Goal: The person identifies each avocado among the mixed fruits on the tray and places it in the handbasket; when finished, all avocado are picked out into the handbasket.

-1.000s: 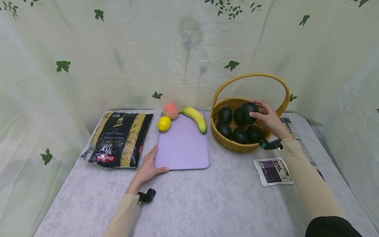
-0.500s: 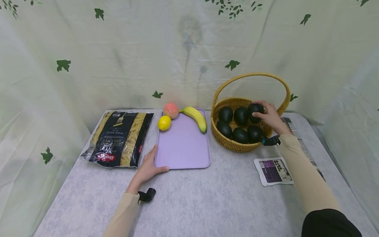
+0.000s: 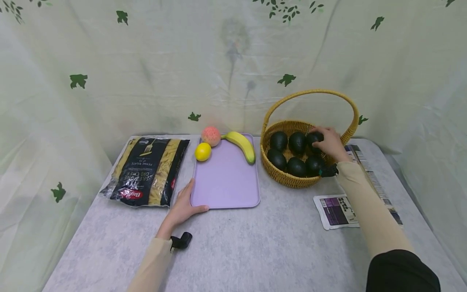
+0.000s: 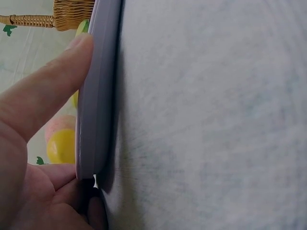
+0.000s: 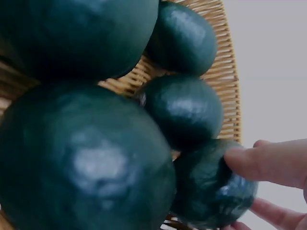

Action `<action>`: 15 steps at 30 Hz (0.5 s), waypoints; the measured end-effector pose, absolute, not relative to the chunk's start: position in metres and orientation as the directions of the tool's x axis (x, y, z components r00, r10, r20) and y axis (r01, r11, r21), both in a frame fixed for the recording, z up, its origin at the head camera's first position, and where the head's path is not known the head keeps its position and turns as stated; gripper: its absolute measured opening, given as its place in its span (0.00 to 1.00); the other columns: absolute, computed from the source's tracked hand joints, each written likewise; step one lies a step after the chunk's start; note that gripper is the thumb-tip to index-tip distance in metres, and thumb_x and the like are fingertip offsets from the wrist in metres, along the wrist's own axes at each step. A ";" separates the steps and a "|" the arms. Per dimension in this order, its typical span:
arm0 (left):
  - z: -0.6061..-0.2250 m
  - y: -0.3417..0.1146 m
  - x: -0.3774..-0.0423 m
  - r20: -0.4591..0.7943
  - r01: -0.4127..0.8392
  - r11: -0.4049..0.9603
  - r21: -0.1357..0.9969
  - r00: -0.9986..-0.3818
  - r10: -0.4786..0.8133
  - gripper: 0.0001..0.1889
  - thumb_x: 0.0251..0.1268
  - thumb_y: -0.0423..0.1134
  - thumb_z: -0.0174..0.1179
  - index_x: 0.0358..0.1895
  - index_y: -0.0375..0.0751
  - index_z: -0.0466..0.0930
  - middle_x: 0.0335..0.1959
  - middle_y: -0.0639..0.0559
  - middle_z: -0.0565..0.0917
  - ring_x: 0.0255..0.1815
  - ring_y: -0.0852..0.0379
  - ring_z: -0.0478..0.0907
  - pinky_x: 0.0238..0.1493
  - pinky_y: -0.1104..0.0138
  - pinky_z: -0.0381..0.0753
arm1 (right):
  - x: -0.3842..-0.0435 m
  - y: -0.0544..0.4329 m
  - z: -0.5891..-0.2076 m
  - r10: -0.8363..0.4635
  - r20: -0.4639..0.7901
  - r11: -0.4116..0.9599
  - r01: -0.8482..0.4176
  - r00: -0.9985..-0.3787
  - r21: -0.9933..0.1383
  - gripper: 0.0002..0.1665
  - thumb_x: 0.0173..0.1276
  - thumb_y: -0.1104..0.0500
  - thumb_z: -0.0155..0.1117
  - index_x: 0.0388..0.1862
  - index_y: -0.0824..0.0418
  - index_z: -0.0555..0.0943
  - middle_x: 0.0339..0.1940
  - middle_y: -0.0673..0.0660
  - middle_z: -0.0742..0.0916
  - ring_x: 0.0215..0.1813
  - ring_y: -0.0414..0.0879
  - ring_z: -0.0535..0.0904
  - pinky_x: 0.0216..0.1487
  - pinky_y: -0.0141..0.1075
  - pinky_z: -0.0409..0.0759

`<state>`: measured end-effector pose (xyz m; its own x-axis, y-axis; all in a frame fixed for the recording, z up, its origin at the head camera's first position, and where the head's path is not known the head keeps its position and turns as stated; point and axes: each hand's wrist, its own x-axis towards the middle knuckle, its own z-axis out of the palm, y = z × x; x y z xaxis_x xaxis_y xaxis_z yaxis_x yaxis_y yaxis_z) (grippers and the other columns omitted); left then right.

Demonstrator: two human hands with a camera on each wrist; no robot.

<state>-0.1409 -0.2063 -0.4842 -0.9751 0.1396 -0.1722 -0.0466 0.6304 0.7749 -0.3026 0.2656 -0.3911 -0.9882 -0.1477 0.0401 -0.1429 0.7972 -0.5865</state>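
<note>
In the head view my right hand reaches into the wicker basket and holds a dark green avocado at its right rear. Thumb and fingers lie on either side of this avocado in the right wrist view. Several more avocados lie in the basket. My left hand grips the near left corner of a lilac tray. Its thumb lies along the near rim and its other fingers are at the left side. A banana, a peach and a lemon lie at the tray's far end.
A bag of penne pasta lies left of the tray. Right of it, a white and purple pouch and a printed paper item lie partly under my right forearm. The basket's tall handle arches over it. A leaf-patterned curtain hangs behind.
My right hand has carried the avocado right and down, from over another avocado to the basket's right rear, where it now sits lower. The left hand and tray have stayed put.
</note>
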 end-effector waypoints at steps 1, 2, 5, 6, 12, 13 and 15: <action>-0.484 -0.206 -0.141 -0.173 -0.047 0.633 0.773 -0.975 0.139 0.59 0.54 0.48 0.71 0.76 0.34 0.34 0.76 0.34 0.41 0.75 0.38 0.36 0.71 0.46 0.41 | -0.302 0.265 -0.391 -0.148 0.043 0.806 -0.145 -0.988 -0.573 0.24 0.65 0.67 0.61 0.60 0.67 0.73 0.62 0.78 0.66 0.64 0.73 0.56 0.62 0.65 0.51; -0.484 -0.207 -0.141 -0.176 -0.049 0.635 0.771 -0.975 0.138 0.59 0.54 0.48 0.71 0.76 0.34 0.34 0.76 0.34 0.41 0.75 0.38 0.36 0.71 0.47 0.41 | -0.302 0.265 -0.392 -0.151 0.046 0.815 -0.151 -0.987 -0.560 0.24 0.65 0.67 0.61 0.60 0.68 0.73 0.61 0.78 0.67 0.64 0.73 0.57 0.63 0.65 0.51; -0.483 -0.208 -0.140 -0.180 -0.051 0.638 0.769 -0.974 0.139 0.59 0.54 0.48 0.71 0.76 0.34 0.34 0.76 0.34 0.41 0.75 0.38 0.36 0.71 0.46 0.41 | -0.303 0.263 -0.392 -0.146 0.035 0.832 -0.142 -0.989 -0.537 0.23 0.65 0.67 0.62 0.59 0.69 0.73 0.61 0.77 0.68 0.63 0.72 0.59 0.63 0.64 0.54; -0.483 -0.209 -0.141 -0.180 -0.051 0.639 0.768 -0.974 0.139 0.59 0.54 0.48 0.71 0.76 0.34 0.34 0.76 0.34 0.40 0.75 0.38 0.36 0.71 0.46 0.41 | -0.304 0.262 -0.392 -0.141 0.028 0.836 -0.135 -0.990 -0.532 0.24 0.65 0.67 0.62 0.60 0.69 0.73 0.61 0.77 0.68 0.63 0.72 0.60 0.62 0.64 0.55; -0.481 -0.211 -0.140 -0.177 -0.049 0.640 0.767 -0.975 0.137 0.59 0.54 0.48 0.71 0.76 0.33 0.34 0.76 0.33 0.40 0.75 0.37 0.35 0.71 0.46 0.40 | -0.310 0.257 -0.393 -0.151 -0.006 0.852 -0.127 -0.989 -0.508 0.25 0.67 0.66 0.62 0.62 0.68 0.71 0.61 0.77 0.66 0.61 0.71 0.62 0.60 0.64 0.60; -0.482 -0.212 -0.140 -0.177 -0.049 0.640 0.767 -0.975 0.136 0.59 0.54 0.48 0.71 0.76 0.33 0.34 0.76 0.33 0.40 0.75 0.37 0.35 0.71 0.46 0.40 | -0.310 0.256 -0.394 -0.160 -0.010 0.852 -0.133 -0.987 -0.506 0.25 0.67 0.66 0.61 0.63 0.68 0.70 0.60 0.77 0.66 0.61 0.71 0.62 0.60 0.64 0.60; -0.483 -0.212 -0.140 -0.168 -0.043 0.641 0.766 -0.976 0.135 0.59 0.54 0.48 0.71 0.76 0.33 0.34 0.76 0.33 0.40 0.75 0.37 0.36 0.71 0.46 0.40 | -0.310 0.257 -0.395 -0.174 -0.019 0.846 -0.139 -0.985 -0.515 0.25 0.68 0.66 0.60 0.63 0.68 0.70 0.60 0.77 0.66 0.61 0.70 0.63 0.59 0.64 0.61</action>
